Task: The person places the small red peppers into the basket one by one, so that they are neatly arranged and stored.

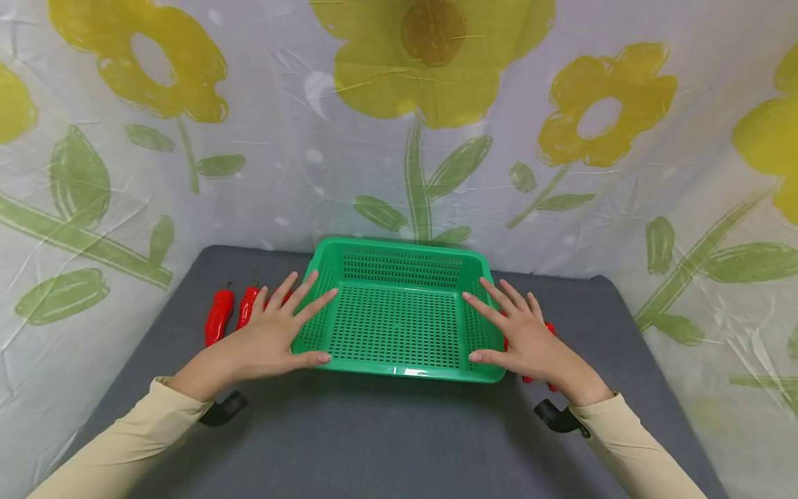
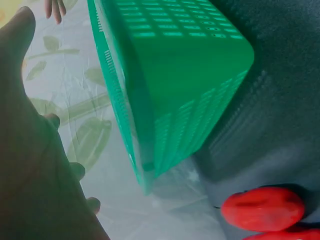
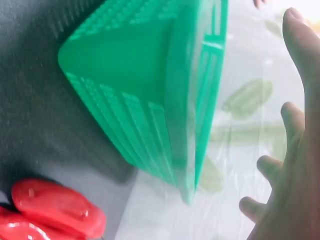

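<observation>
Basket (image 1: pixel 395 326), green plastic, sits upright near the far edge of the grey table (image 1: pixel 386 443), midway between the hands. Left peppers (image 1: pixel 219 317), red, lie on the table beside its left wall; right peppers (image 1: pixel 550 327), also red, lie beside its right wall. Both groups are apart from the basket. The left hand overlaps part of the left group in the head view; the right hand covers much of the right group, which appears to number at least two, though the count is uncertain. A sheet (image 1: pixel 268 138) printed with yellow flowers hangs behind the table and along both sides.

Basket interior: slotted floor bare and fully exposed, perforated walls, rim intact where seen.

Left hand (image 1: pixel 264 336) is released, fingers spread above the basket's left side. Right hand (image 1: pixel 530 339) is likewise released, fingers spread above the right side. Both wrist views show a gap between hand and rim. Beige sleeves (image 1: pixel 146 433) cover both forearms; a black fitting (image 1: pixel 224 409) shows under each wrist.
</observation>
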Available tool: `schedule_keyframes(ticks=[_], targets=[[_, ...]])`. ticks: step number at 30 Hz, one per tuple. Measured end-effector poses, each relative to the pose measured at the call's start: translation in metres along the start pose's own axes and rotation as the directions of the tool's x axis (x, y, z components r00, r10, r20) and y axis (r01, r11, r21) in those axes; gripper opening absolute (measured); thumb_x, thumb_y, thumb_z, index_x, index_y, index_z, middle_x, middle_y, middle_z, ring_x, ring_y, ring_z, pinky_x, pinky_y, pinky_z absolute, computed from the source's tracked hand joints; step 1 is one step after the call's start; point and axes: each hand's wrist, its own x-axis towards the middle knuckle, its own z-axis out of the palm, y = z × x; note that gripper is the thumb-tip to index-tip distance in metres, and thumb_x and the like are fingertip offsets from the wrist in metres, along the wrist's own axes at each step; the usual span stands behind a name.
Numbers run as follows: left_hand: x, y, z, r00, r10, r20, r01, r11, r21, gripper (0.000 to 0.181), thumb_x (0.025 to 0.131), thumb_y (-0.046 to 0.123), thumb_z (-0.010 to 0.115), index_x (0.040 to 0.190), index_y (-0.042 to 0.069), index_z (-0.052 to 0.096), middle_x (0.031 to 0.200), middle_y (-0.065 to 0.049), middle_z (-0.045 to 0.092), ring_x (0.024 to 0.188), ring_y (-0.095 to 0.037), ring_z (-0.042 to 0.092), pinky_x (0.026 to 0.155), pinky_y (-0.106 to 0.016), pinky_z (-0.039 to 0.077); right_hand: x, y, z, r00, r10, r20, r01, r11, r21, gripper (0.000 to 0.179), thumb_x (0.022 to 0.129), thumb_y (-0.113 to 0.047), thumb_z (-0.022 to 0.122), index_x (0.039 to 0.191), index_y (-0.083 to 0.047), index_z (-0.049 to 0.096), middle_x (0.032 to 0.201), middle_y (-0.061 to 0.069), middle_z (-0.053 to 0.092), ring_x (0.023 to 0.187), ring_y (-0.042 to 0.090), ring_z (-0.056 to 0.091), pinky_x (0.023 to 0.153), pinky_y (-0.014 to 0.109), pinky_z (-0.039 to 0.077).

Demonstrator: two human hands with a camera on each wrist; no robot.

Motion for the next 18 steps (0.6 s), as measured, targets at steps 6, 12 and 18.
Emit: schedule_keyframes(ticks=[6, 12, 18], targets=[[-0.007, -0.011, 0.005, 0.998, -0.067, 0.012, 0.067, 0.995, -0.074, 0.1, 0.086, 0.068, 0.06, 0.16, 0.031, 0.005, 0.169, -0.007, -0.008, 0.152, -0.046, -0.003, 0.109, -0.08, 0.003, -0.007, 0.021, -0.007, 0.998, 0.043, -0.047, -0.041, 0.998, 0.053, 0.097, 0.08, -0.05, 0.077, 0.158, -0.033, 0.021, 0.167, 0.01, 0.013, 0.15, 0.047, 0.013, 0.11, 0.079, 0.007], [-0.012, -0.015, 0.01, 0.993, -0.115, 0.02, 0.116, 0.984, -0.132, 0.101, 0.086, 0.066, 0.061, 0.161, 0.028, 0.003, 0.169, -0.008, -0.008, 0.152, -0.047, -0.001, 0.109, -0.08, 0.002, -0.015, 0.044, -0.012, 0.993, 0.098, -0.073, -0.089, 0.989, 0.118, 0.097, 0.083, -0.043, 0.077, 0.159, -0.03, 0.019, 0.167, 0.012, 0.014, 0.149, 0.049, 0.014, 0.108, 0.079, 0.009], [-0.012, -0.016, 0.015, 0.99, -0.138, 0.014, 0.138, 0.98, -0.142, 0.102, 0.086, 0.064, 0.061, 0.161, 0.027, 0.003, 0.169, -0.012, -0.004, 0.151, -0.049, 0.003, 0.108, -0.081, 0.007, -0.026, 0.072, -0.01, 0.984, 0.158, -0.087, -0.14, 0.972, 0.188, 0.097, 0.083, -0.037, 0.078, 0.159, -0.031, 0.018, 0.167, 0.012, 0.015, 0.147, 0.051, 0.015, 0.106, 0.08, 0.011]])
